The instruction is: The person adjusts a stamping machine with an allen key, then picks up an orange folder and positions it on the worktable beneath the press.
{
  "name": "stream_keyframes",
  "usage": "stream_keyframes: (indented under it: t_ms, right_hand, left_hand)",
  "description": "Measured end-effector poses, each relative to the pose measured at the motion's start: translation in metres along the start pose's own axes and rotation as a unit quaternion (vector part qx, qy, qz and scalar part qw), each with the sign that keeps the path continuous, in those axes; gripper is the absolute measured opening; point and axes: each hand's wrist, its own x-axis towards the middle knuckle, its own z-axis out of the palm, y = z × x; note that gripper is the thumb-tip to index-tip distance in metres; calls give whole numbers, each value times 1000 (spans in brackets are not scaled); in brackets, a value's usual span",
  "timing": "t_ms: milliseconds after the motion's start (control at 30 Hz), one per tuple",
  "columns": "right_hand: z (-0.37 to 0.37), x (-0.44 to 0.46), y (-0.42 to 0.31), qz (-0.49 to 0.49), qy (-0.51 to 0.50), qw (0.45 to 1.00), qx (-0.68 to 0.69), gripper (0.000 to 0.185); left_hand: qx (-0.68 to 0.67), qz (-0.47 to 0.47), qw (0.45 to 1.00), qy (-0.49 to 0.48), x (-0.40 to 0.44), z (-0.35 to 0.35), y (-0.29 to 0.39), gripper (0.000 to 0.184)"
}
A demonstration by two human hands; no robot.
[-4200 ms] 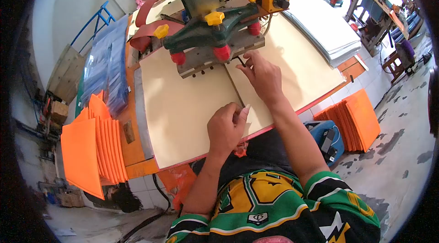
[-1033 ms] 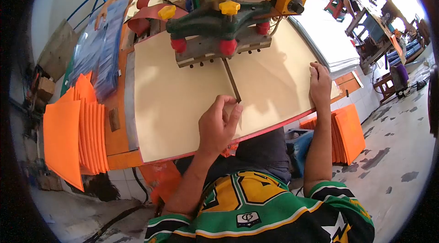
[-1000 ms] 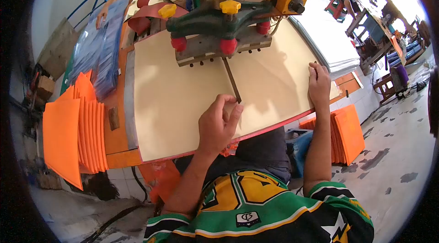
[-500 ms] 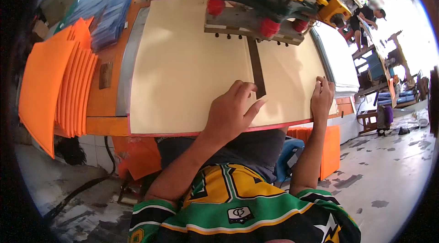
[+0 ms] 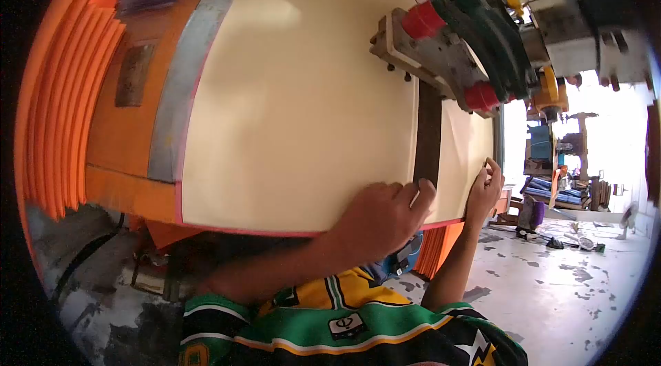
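Mainly, watch your left hand [image 5: 385, 221]: with its fingers so close to the dark strip [image 5: 427, 133], a sideways drag could pull the near end askew. Your right hand [image 5: 485, 190], by the right edge of the cream sheet [image 5: 303, 125], might skew the sheet if it leaned there. Further off, the press head [image 5: 447, 56] overhangs the strip — fingers straying beneath could be caught if it came down. As for position, the strip's near end sits right at your left fingertips, which are curled inward; whether they pinch it or merely rest against it, I cannot tell. Your right fingers are bent too, apart from the strip, and I cannot tell if they grasp anything. From your left fingertips the strip runs away from you — cream on both sides — until the press head hides its far end.
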Motion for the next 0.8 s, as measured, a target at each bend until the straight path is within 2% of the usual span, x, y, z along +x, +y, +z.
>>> stream_keyframes:
  t_ms: [100,133,267,367,433,567,633,700,733,800]
  right_hand:
    - [4,2,7,-52,31,998,-6,39]
    - [4,1,6,-32,29,999,-2,42]
    - [2,4,6,1,7,1000,-26,47]
    - [2,3,0,35,7,999,-8,47]
    - [5,4,6,17,16,1000,-11,46]
    - [4,6,22,-1,20,999,-50,39]
    - [4,7,14,7,11,998,-63,38]
    - [3,6,3,23,17,999,-41,24]
    - [0,6,3,26,15,999,-45,24]
    - [-1,6,4,39,-14,997,-72,38]
  left_hand:
    - [-14,-34,998,-44,-1,-7,3,46]
    - [-28,-33,999,-32,-4,-3,3,54]
    - [-109,-32,992,-48,-5,0,3,67]
    - [-75,11,996,-50,-1,-17,1,73]
    - [-90,18,995,-30,-6,-6,0,76]
    - [-125,26,991,-33,-10,-6,0,70]
    - [-105,38,992,-54,-11,-8,0,60]
    - [-107,32,992,-52,-13,-5,4,54]
    - [-106,27,993,-50,-14,-4,6,47]
    - [-108,25,992,-55,-15,-3,7,42]
